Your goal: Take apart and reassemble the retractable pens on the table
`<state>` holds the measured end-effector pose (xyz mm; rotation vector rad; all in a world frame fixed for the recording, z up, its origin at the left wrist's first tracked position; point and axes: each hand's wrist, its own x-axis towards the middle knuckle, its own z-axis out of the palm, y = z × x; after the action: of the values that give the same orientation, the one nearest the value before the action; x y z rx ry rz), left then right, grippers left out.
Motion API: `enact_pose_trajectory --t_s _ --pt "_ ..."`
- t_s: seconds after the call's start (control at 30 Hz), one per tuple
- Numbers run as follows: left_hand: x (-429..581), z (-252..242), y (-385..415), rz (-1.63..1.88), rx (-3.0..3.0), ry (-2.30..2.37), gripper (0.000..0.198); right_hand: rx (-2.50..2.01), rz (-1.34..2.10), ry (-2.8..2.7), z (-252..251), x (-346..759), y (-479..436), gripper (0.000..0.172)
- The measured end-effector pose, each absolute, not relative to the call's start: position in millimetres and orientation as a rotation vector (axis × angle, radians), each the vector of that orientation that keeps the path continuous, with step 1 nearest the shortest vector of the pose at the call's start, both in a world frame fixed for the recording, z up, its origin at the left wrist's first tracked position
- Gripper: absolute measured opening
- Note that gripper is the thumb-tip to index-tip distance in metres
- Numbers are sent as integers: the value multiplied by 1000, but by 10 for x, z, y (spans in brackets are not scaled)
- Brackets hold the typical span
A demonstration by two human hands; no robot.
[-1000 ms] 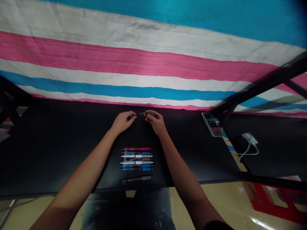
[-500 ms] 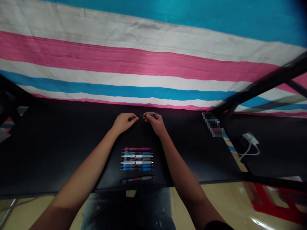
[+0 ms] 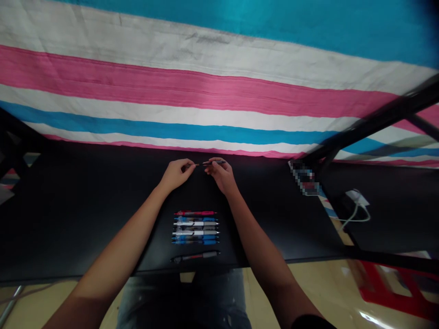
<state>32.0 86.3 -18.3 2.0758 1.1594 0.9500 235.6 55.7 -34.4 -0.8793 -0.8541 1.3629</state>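
A striped cloth (image 3: 212,91) hangs behind a black desk (image 3: 85,196), pens (image 3: 197,232) lined up toward its front edge; near the back edge, a person's left hand (image 3: 176,174) and right hand (image 3: 221,174) grip a slim dark pen (image 3: 201,164) between them.

Pens (image 3: 197,233): shiny-ish plastic, clear crinkly film-looking bits on some
Tabletop (image 3: 85,205): smooth black, mostly matt, faint sheen
Striped sheet (image 3: 206,89): wrinkly, matt, pretty much cloth-looking
Floor (image 3: 315,278): smooth and properly glossy
Red frame (image 3: 391,301): plastic, by the look of it
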Motion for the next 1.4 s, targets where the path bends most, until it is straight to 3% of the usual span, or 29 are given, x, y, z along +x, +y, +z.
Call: enact_pose_trajectory --t_s 0.27,0.9,1.1,1.4 --pt "323 -159 890 1093 1577 1055 29 -1019 1313 -1125 -357 2376 532 27" --pt "299 -150 909 1075 1419 974 39 -988 1378 -968 -338 2358 559 30" --pt "288 -149 920 1097 1409 994 27 -1016 1365 -979 -351 2348 575 35" --pt "287 -173 921 1122 1324 919 28 -1003 1389 -968 -335 2349 561 31"
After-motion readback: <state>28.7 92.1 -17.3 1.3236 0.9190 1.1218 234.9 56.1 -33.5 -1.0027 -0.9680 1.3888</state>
